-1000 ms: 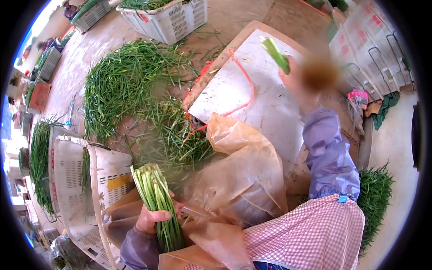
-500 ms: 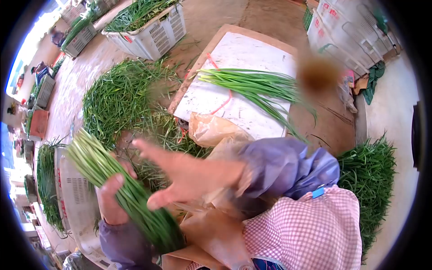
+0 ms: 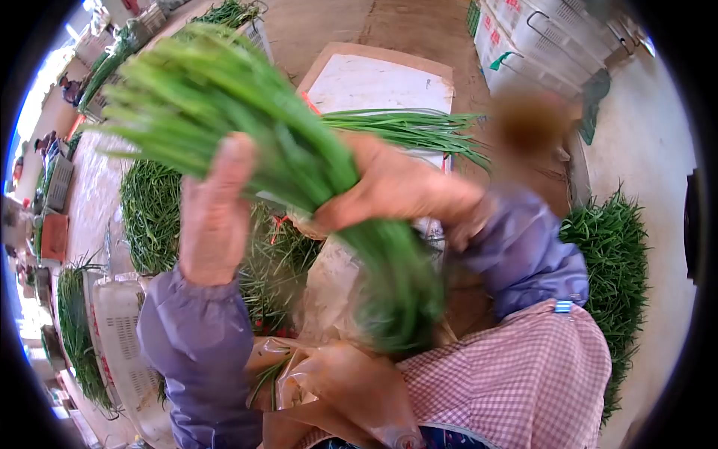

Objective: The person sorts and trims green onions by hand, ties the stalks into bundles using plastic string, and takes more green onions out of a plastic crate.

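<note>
A thick bunch of long green chives (image 3: 292, 142) slants across the middle of the view, blurred by motion. Its stalks fan out at the upper left and its other end hangs over my lap. My right hand (image 3: 400, 183) is wrapped round the bunch near its middle. Upright against the left side of the stalks is my left hand (image 3: 215, 217), its thumb stretched out and its fingers partly hidden. Behind the bunch, a smaller lot of chives (image 3: 411, 127) lies on a white board (image 3: 381, 82), partly covered by my right hand.
Loose greens lie in a heap (image 3: 149, 213) on the floor at left. A white crate (image 3: 123, 337) stands lower left, and stacked white crates (image 3: 538, 45) are at upper right. More greens (image 3: 609, 247) stand along the right. A brown plastic sheet (image 3: 336, 382) covers my lap.
The bunch has moved up and right, from my left hand's grip into my right hand's. My left hand has risen and loosened. The view has shifted slightly.
</note>
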A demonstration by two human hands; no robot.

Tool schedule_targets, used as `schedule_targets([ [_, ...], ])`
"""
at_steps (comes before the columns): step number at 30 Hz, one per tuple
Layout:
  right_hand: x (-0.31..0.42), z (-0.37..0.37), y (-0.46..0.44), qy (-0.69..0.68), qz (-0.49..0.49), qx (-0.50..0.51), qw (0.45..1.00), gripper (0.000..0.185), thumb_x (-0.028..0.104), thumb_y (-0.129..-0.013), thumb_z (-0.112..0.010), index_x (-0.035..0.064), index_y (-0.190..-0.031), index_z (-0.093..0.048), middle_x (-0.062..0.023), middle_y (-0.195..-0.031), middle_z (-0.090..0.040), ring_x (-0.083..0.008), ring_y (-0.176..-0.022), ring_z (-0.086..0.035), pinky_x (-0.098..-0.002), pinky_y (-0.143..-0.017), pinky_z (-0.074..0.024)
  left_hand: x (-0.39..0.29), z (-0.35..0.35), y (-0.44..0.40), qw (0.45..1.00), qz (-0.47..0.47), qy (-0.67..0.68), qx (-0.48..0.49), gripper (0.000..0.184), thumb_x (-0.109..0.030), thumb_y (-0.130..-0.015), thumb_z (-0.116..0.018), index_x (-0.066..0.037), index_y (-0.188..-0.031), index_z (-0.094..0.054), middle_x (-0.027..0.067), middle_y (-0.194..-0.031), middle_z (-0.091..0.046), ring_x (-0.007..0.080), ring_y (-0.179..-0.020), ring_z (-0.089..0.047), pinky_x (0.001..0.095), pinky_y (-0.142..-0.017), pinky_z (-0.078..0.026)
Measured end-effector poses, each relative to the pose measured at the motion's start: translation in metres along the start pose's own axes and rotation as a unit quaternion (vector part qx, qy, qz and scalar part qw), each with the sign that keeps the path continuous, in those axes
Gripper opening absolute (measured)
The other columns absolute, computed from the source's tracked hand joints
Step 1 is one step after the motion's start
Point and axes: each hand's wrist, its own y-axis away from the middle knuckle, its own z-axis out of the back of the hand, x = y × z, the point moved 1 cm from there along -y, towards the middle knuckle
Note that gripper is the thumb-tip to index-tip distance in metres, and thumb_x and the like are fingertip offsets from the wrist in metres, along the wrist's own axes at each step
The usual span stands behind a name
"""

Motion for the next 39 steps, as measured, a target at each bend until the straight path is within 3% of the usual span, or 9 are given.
schedule_targets([
  [5,-0.014,0.081,-0.001,0.126,-0.044,0.032,0.991,0.065,0.012,-0.063,-0.071,0.002,-0.123,-0.051,-0.007,-0.101,-0.062,-0.0142,-0.088,-0.057,-0.0283,-0.08,-0.0483,0.06,0.012,-0.035,0.888,-0.041,-0.376,0.263,0.034,-0.025,-0.086,-0.067,-0.001,-0.108,-0.058,0.0099,-0.095,-0.064,0.0187,-0.084,-0.061,0.0299,-0.074,-0.05],
  [8,-0.07,0.11,-0.017,0.208,-0.071,0.069,0.973,0.063,0.013,-0.064,-0.071,0.0011,-0.122,-0.051,-0.0065,-0.099,-0.063,-0.0141,-0.088,-0.056,-0.0277,-0.084,-0.0456,0.128,0.036,-0.047,0.903,0.286,-0.239,0.213,0.032,-0.028,-0.092,-0.057,0.001,-0.105,-0.058,0.0099,-0.083,-0.067,0.0154,-0.067,-0.063,0.0259,-0.057,-0.053],
  [14,-0.151,0.113,-0.026,0.578,-0.077,-0.064,0.81,0.071,0.031,-0.067,-0.071,0.0034,-0.126,-0.042,-0.0232,-0.106,-0.059,-0.0393,-0.101,-0.056,-0.0438,-0.084,-0.0467,0.182,0.074,-0.032,0.877,0.337,-0.318,0.126,0.029,-0.027,-0.088,-0.06,0.002,-0.089,-0.062,0.0085,-0.072,-0.066,0.0096,-0.052,-0.056,0.023,-0.044,-0.045],
  [20,-0.123,0.098,-0.024,0.675,-0.045,-0.055,0.734,0.085,0.033,-0.065,-0.077,0.0021,-0.133,-0.037,-0.0203,-0.112,-0.055,-0.0367,-0.105,-0.054,-0.0476,-0.085,-0.0439,0.17,0.089,-0.034,0.874,0.395,-0.28,0.039,0.025,-0.029,-0.088,-0.061,-0.004,-0.089,-0.064,0.0034,-0.069,-0.063,0.0042,-0.051,-0.05,0.0209,-0.041,-0.038],
  [24,-0.106,0.059,-0.039,0.66,0.078,-0.044,0.746,0.088,0.022,-0.065,-0.078,0.0015,-0.139,-0.033,-0.0194,-0.135,-0.042,-0.0359,-0.127,-0.038,-0.0427,-0.104,-0.0319,0.234,0.108,-0.023,0.877,0.003,-0.456,0.151,0.015,-0.015,-0.081,-0.059,-0.003,-0.085,-0.065,0.0077,-0.07,-0.063,0.0148,-0.057,-0.059,0.0279,-0.049,-0.049],
  [26,-0.119,0.045,-0.041,0.656,0.026,-0.024,0.754,0.091,0.022,-0.068,-0.076,0.0079,-0.143,-0.027,-0.0182,-0.141,-0.034,-0.0352,-0.13,-0.033,-0.0467,-0.105,-0.0278,0.189,0.084,-0.013,0.945,0.221,-0.241,0.016,0.015,-0.008,-0.077,-0.058,-0.001,-0.089,-0.063,0.0081,-0.067,-0.063,0.0158,-0.056,-0.06,0.03,-0.052,-0.05],
  [32,-0.137,0.077,-0.068,0.692,-0.069,0.03,0.718,0.094,0.011,-0.068,-0.072,0.0051,-0.146,-0.019,-0.0208,-0.14,-0.039,-0.036,-0.127,-0.04,-0.0457,-0.104,-0.0316,0.047,0.129,0.09,0.972,0.079,-0.211,0.062,0.023,-0.012,-0.079,-0.061,-0.001,-0.099,-0.06,0.0063,-0.073,-0.063,0.0123,-0.064,-0.059,0.0295,-0.057,-0.048],
  [35,-0.086,0.033,-0.099,0.791,-0.246,0.068,0.556,0.081,0.012,-0.069,-0.071,0.0038,-0.14,-0.031,-0.0204,-0.131,-0.048,-0.0338,-0.123,-0.044,-0.0476,-0.101,-0.0335,-0.027,0.185,0.161,0.965,0.127,-0.229,-0.004,0.025,-0.012,-0.083,-0.063,-0.006,-0.107,-0.062,0.0034,-0.078,-0.063,0.0086,-0.068,-0.056,0.0256,-0.061,-0.048],
  [39,-0.071,-0.053,-0.143,0.786,0.012,0.091,0.612,0.054,0.011,-0.076,-0.067,0.001,-0.126,-0.047,-0.0183,-0.117,-0.057,-0.0297,-0.11,-0.055,-0.0436,-0.093,-0.0408,-0.124,0.282,0.275,0.882,0.046,-0.356,-0.307,0.022,-0.006,-0.086,-0.06,-0.005,-0.108,-0.063,0.002,-0.079,-0.065,0.0058,-0.063,-0.056,0.0209,-0.059,-0.048],
])
